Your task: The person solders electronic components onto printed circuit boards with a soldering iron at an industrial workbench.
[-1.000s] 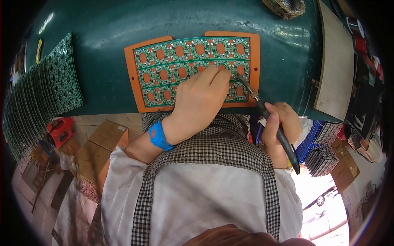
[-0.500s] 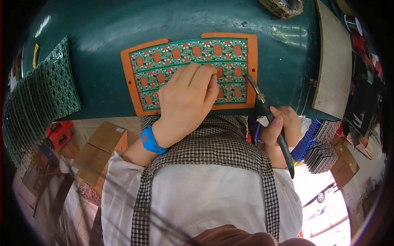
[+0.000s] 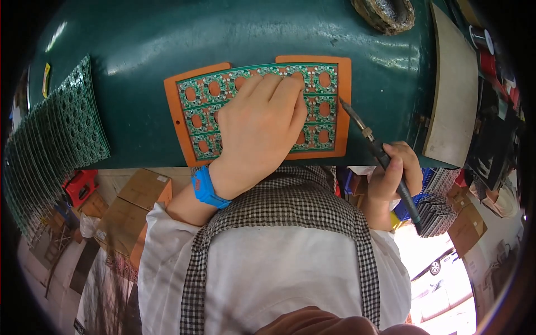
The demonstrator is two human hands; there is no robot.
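Note:
A panel of green circuit boards with oval openings lies in an orange frame at the table's near edge. Over its middle, my left hand is closed, fingers bent down near the top row. Its fingertips are hidden, so what they pinch cannot be seen. A blue watch circles that wrist. My right hand grips a soldering iron by its dark handle, right of the panel. The iron slants up and left, its tip by the frame's right side.
A stack of green circuit panels leans at the table's left. Far right on the green table sits a crusty round dish, beside a pale board. Cardboard boxes and a red case stand below left.
My left hand has shifted up and right over the panel, toward its top row. The iron's handle and my right hand have swung right, while the tip stays near the frame's right side.

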